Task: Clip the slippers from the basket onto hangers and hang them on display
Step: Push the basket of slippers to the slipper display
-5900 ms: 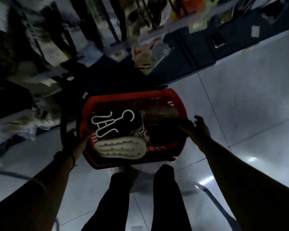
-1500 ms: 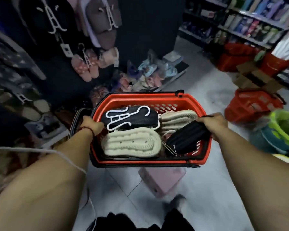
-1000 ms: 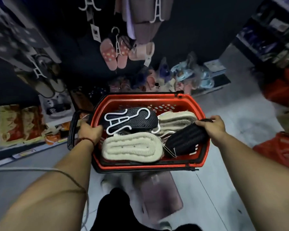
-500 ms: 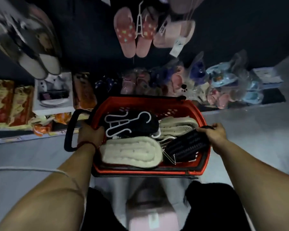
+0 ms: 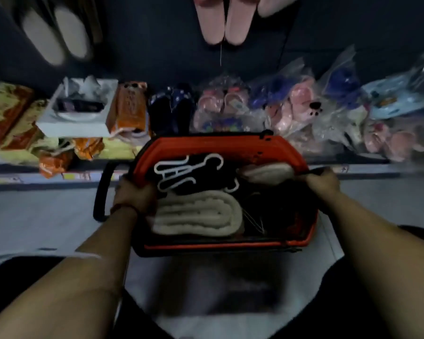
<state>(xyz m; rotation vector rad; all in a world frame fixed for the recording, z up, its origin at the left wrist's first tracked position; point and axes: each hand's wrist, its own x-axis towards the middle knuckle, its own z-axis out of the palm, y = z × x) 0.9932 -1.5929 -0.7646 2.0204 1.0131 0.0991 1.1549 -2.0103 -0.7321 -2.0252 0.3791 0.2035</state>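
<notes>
A dim shop floor [image 5: 34, 216] is being looked down on, with a low shelf edge [image 5: 59, 176] running across it just beyond the basket. Along that shelf, bagged slippers [image 5: 301, 111] in clear plastic are being shown to the right, and orange and yellow packets [image 5: 130, 106] with a white box [image 5: 76, 118] to the left. Against the dark wall above, a pink pair [image 5: 224, 20] and a pale pair [image 5: 56, 33] are being displayed hanging, blurred.

A red basket [image 5: 218, 144] is being held low between the knees, above the floor. Its black handle [image 5: 101, 192] is being left folded out on the left side.

Inside the basket, a cream slipper [image 5: 196, 216] is being carried sole-up along the near side, with a second cream slipper [image 5: 267, 171] at the far right. A black slipper [image 5: 201, 177] is lying behind the first, and white hangers [image 5: 181, 171] are being carried on top of it. Another dark slipper [image 5: 274, 204] is lying at the right, hard to make out.

The left rim is being gripped by the left hand [image 5: 135, 194], fingers curled closed over it. The right rim is being clasped by the right hand [image 5: 322, 179], fingers wrapped over the edge by the dark slipper; whether that slipper is pinched too cannot be told.
</notes>
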